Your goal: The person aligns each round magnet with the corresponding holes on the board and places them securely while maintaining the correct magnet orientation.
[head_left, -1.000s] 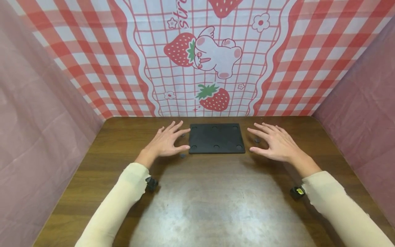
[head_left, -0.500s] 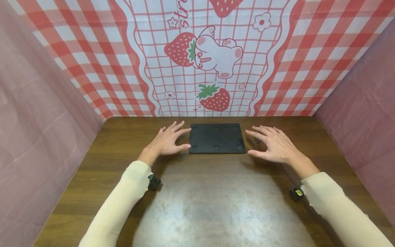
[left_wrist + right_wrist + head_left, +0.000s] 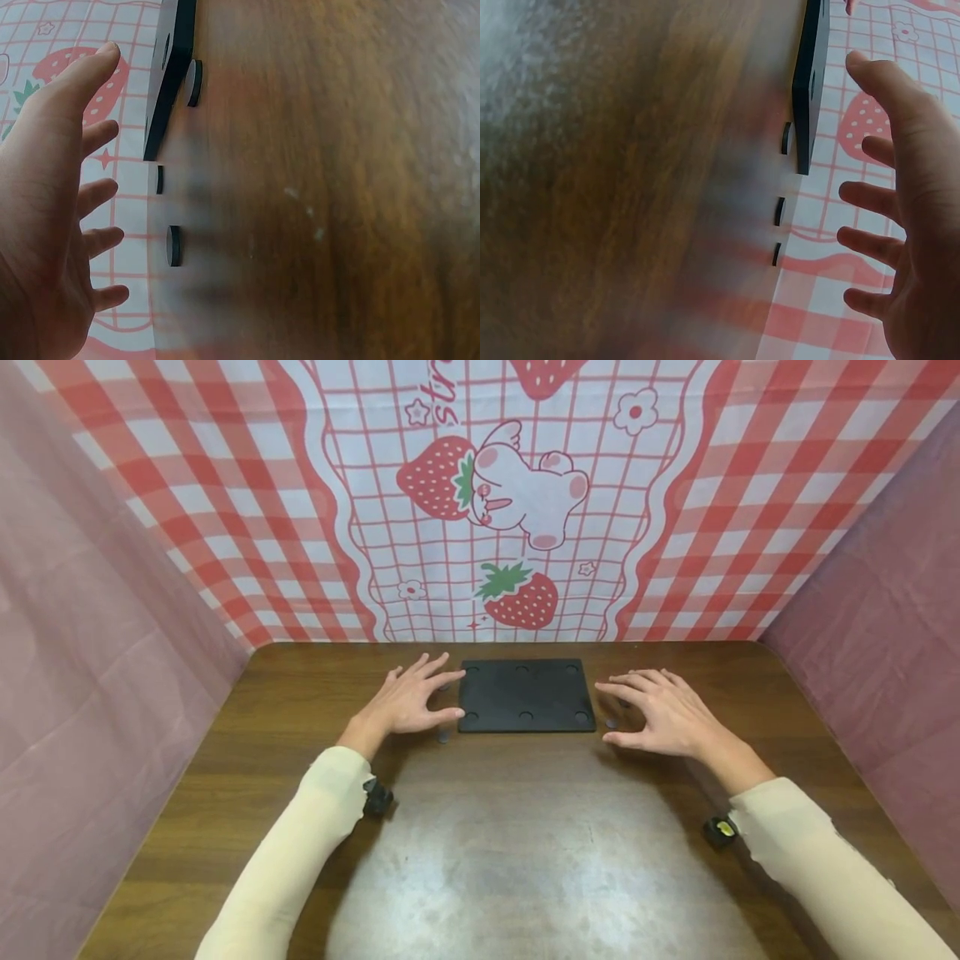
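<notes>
Slightly nearer the board (image 3: 527,697) than a second ago, the right hand (image 3: 667,714) hovers beside it; the left hand (image 3: 408,703), opposite, has barely shifted. Both hands' fingers are spread and hold nothing. Between them the board lies on the table (image 3: 517,860), dark discs (image 3: 780,211) flat beside each end. Being thin, these might skid if a fingertip brushes them; a stray thumb could knock the board askew.

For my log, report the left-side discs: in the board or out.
Out: the left wrist view shows three discs on the table.
</notes>
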Tool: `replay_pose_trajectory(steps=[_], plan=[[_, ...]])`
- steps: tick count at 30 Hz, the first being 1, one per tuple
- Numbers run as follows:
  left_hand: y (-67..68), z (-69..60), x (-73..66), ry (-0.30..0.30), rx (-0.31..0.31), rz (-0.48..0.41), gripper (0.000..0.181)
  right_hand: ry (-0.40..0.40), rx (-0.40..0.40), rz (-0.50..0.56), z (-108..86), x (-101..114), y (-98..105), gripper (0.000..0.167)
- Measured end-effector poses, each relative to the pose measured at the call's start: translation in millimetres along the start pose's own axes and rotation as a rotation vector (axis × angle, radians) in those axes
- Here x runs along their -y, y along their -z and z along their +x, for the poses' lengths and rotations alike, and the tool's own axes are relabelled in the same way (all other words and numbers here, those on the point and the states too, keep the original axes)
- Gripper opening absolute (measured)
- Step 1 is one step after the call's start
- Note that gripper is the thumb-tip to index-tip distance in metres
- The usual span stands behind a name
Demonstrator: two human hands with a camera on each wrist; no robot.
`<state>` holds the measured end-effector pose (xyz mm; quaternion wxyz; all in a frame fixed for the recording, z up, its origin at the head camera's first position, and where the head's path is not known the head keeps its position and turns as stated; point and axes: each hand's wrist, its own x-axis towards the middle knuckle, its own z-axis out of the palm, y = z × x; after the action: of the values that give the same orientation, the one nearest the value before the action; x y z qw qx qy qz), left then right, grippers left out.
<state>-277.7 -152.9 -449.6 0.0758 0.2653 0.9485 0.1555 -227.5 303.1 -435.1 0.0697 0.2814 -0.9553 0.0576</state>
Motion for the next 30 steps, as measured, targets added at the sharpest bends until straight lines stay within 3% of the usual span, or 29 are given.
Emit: replay_pose_trajectory(steps=[7,16,30], plan=[[-6.4,6.0,2.7,-0.022,-0.001,-0.022,0.09,0.012,-0.005,0.003,-0.9,1.4,-3.4,0.08],[-6.4,6.4,-5.7,-0.028,0.031,0.029,0.082,0.008,0.005,-0.006,-0.2,2.6,-5.4,0.069],[-8.9,7.3,-8.2,-0.041,0.058,0.017,0.08,0.021,0.017,-0.009,0.0,5.5,-9.9,0.06]])
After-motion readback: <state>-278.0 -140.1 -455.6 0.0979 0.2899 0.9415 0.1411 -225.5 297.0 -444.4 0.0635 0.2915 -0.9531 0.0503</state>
